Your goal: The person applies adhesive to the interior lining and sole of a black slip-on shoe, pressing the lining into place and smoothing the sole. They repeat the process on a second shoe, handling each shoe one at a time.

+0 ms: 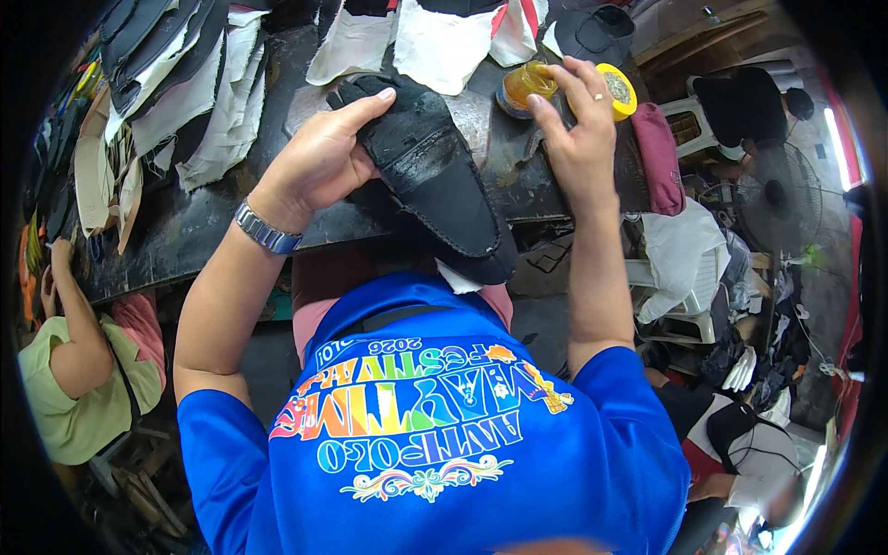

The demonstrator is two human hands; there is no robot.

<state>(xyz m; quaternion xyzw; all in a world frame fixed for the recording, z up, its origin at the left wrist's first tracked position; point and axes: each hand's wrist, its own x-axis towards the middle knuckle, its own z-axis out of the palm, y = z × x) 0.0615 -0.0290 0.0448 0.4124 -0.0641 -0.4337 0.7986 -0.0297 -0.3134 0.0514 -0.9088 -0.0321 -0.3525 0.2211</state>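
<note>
My left hand grips the far end of a black shoe upper with its sole side up, holding it against the dark workbench. A metal watch is on that wrist. My right hand reaches over a small open jar of amber glue, fingers pinched at its rim; what they pinch is too small to tell. The jar's yellow lid lies just right of the hand.
Stacks of black and white cut shoe pieces cover the bench's left and far side. A maroon cloth lies at the right edge. A person in a pale green top sits at left. White plastic chairs and a fan stand right.
</note>
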